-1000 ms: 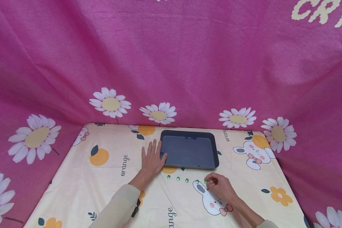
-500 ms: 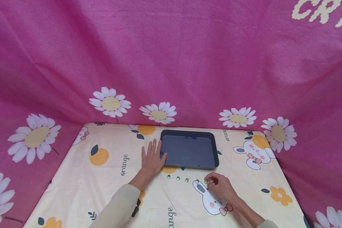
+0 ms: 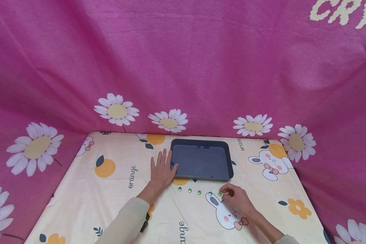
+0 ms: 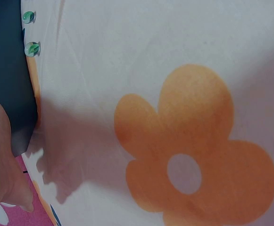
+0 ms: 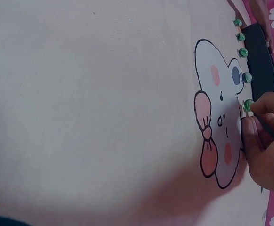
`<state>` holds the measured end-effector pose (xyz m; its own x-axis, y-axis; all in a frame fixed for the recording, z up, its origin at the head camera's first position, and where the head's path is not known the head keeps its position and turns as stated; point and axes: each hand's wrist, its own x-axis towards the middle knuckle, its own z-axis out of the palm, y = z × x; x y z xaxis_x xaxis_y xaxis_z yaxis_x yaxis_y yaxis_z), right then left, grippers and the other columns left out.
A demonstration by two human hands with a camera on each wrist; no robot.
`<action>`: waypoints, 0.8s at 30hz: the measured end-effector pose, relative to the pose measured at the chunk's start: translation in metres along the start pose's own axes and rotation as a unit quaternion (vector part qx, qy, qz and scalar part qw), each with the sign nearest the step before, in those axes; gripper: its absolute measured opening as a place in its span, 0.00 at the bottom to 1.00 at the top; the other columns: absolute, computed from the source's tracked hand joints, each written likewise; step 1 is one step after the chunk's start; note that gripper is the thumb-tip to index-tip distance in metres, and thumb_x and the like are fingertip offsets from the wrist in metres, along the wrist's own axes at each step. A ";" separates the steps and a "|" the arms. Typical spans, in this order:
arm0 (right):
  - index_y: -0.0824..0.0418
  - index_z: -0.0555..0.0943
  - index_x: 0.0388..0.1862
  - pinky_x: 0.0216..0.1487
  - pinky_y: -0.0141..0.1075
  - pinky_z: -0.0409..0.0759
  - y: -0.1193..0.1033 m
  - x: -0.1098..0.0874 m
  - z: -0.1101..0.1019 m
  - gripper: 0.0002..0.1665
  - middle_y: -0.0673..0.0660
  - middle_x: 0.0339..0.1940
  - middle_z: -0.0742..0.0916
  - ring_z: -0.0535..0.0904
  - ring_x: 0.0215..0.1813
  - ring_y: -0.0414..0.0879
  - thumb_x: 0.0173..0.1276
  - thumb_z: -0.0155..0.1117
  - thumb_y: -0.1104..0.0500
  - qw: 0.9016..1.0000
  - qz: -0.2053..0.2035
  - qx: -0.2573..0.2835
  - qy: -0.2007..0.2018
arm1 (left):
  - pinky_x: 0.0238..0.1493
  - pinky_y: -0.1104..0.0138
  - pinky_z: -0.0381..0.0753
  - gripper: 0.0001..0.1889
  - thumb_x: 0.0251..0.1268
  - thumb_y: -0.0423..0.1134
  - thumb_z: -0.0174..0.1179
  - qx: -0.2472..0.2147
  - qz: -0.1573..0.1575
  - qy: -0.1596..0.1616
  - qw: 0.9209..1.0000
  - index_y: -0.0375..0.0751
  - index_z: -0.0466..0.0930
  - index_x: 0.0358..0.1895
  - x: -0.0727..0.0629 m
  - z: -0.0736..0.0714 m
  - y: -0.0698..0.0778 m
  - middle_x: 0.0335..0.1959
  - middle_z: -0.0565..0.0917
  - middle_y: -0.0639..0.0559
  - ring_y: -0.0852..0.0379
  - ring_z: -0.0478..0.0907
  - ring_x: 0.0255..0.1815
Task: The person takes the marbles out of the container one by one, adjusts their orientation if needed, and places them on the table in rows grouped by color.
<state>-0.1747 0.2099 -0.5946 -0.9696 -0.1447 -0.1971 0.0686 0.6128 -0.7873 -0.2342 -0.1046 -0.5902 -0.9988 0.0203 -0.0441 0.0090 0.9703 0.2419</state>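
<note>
A dark grey rectangular tray [image 3: 201,178] lies at the back middle of the table. My left hand [image 3: 162,172] rests flat with spread fingers on its left rim, also partly seen in the left wrist view. Green glass marbles stand in a row before the tray; the leftmost marble [image 3: 179,189] is nearest my left hand. My right hand [image 3: 235,199] has curled fingers, with thumb and index fingertip at the rightmost green marble [image 5: 248,105], which sits on the cloth. Beside it is another green marble [image 5: 246,77]. Inside the tray are several blue marbles [image 3: 205,147].
A cream tablecloth [image 3: 119,200] printed with oranges, flowers and rabbits covers the table. A pink curtain [image 3: 183,67] with daisies hangs behind it and at both sides. A dark band [image 3: 145,222] shows under the left sleeve.
The head view has shifted very slightly. Both hands, the tray and the marbles stay where they were.
</note>
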 end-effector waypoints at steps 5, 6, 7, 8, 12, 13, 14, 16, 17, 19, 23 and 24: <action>0.58 0.84 0.42 0.35 0.31 0.75 -0.002 0.000 -0.003 0.13 0.49 0.31 0.83 0.76 0.34 0.45 0.61 0.67 0.72 1.000 0.003 0.002 0.001 | 0.75 0.42 0.35 0.40 0.75 0.62 0.44 -0.003 0.000 -0.003 1.000 0.45 0.48 0.81 0.000 -0.001 0.000 0.82 0.46 0.44 0.44 0.39 0.81; 0.58 0.84 0.42 0.35 0.31 0.75 -0.002 0.000 -0.004 0.13 0.49 0.31 0.83 0.76 0.34 0.45 0.61 0.67 0.72 1.000 0.003 0.003 0.001 | 0.75 0.42 0.35 0.40 0.75 0.62 0.43 -0.001 -0.001 -0.005 1.000 0.46 0.47 0.81 0.001 -0.001 0.000 0.82 0.46 0.44 0.44 0.39 0.81; 0.58 0.84 0.42 0.35 0.31 0.75 -0.002 0.000 -0.005 0.13 0.49 0.31 0.83 0.76 0.34 0.45 0.61 0.67 0.72 1.000 0.003 0.005 0.001 | 0.75 0.42 0.35 0.40 0.75 0.62 0.43 -0.001 -0.001 -0.004 1.000 0.45 0.47 0.81 0.000 -0.001 0.000 0.82 0.46 0.44 0.44 0.40 0.81; 0.58 0.84 0.42 0.34 0.31 0.75 -0.002 0.000 -0.006 0.13 0.49 0.31 0.84 0.77 0.34 0.45 0.62 0.66 0.72 1.000 0.003 0.007 0.001 | 0.75 0.42 0.36 0.40 0.75 0.62 0.43 0.001 -0.001 -0.003 1.000 0.45 0.48 0.81 0.000 -0.002 0.001 0.82 0.46 0.44 0.44 0.40 0.81; 0.58 0.84 0.43 0.34 0.31 0.75 -0.002 0.001 -0.009 0.14 0.51 0.33 0.85 0.77 0.35 0.45 0.63 0.62 0.72 1.000 -0.002 0.009 0.002 | 0.75 0.42 0.37 0.40 0.75 0.62 0.42 0.005 0.001 -0.002 1.000 0.45 0.48 0.81 0.000 -0.004 0.001 0.82 0.47 0.44 0.43 0.41 0.81; 0.58 0.84 0.43 0.35 0.31 0.75 -0.002 0.002 -0.010 0.14 0.51 0.34 0.85 0.77 0.36 0.45 0.64 0.62 0.72 1.000 -0.005 0.007 0.005 | 0.75 0.42 0.37 0.40 0.75 0.62 0.43 0.005 0.002 -0.001 1.000 0.45 0.48 0.81 0.000 -0.005 0.001 0.81 0.47 0.43 0.43 0.41 0.81; 0.58 0.84 0.43 0.36 0.31 0.76 -0.002 0.002 -0.011 0.14 0.51 0.35 0.86 0.78 0.36 0.45 0.64 0.61 0.72 1.000 -0.007 0.005 0.007 | 0.75 0.42 0.37 0.40 0.75 0.62 0.42 0.005 0.002 -0.002 1.000 0.45 0.48 0.81 0.000 -0.005 0.001 0.82 0.47 0.43 0.43 0.41 0.81; 0.58 0.85 0.44 0.38 0.30 0.78 -0.003 0.003 -0.014 0.13 0.50 0.37 0.86 0.78 0.38 0.45 0.65 0.61 0.72 1.000 -0.013 0.001 0.014 | 0.75 0.42 0.37 0.40 0.75 0.62 0.43 0.005 0.004 -0.003 1.000 0.45 0.47 0.81 0.000 -0.006 0.001 0.82 0.46 0.43 0.43 0.42 0.81; 0.58 0.85 0.44 0.40 0.30 0.79 -0.004 0.003 -0.015 0.12 0.50 0.37 0.86 0.79 0.39 0.45 0.66 0.62 0.71 1.000 -0.016 0.001 0.018 | 0.75 0.42 0.37 0.40 0.75 0.62 0.43 0.005 0.005 -0.003 1.000 0.44 0.47 0.81 0.000 -0.006 0.000 0.82 0.46 0.43 0.43 0.42 0.81; 0.59 0.84 0.45 0.42 0.30 0.80 -0.008 0.004 -0.020 0.11 0.50 0.38 0.86 0.80 0.41 0.45 0.67 0.63 0.70 0.999 -0.024 0.004 0.025 | 0.75 0.42 0.37 0.39 0.75 0.61 0.43 0.004 0.006 -0.002 1.000 0.44 0.48 0.81 0.000 -0.006 0.001 0.82 0.46 0.43 0.43 0.42 0.80; 0.63 0.83 0.51 0.49 0.32 0.81 -0.018 0.008 -0.029 0.13 0.52 0.41 0.87 0.82 0.46 0.47 0.69 0.63 0.67 0.998 -0.047 0.016 0.032 | 0.75 0.42 0.38 0.39 0.76 0.61 0.43 0.003 0.005 -0.002 1.000 0.44 0.48 0.81 -0.002 -0.006 0.001 0.81 0.47 0.43 0.43 0.42 0.81; 0.64 0.83 0.53 0.51 0.32 0.81 -0.021 0.010 -0.030 0.14 0.53 0.43 0.87 0.82 0.47 0.47 0.69 0.64 0.66 0.998 -0.055 0.019 0.034 | 0.75 0.42 0.38 0.39 0.76 0.61 0.43 0.004 0.004 -0.002 1.000 0.44 0.48 0.81 -0.002 -0.005 0.001 0.81 0.47 0.43 0.43 0.42 0.81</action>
<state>-0.1933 0.2192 -0.5623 -0.9854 -0.1555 -0.0697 -0.0311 0.5664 -0.8235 -0.2326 -0.1048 -0.5848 -0.9985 0.0296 -0.0457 0.0181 0.9718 0.2352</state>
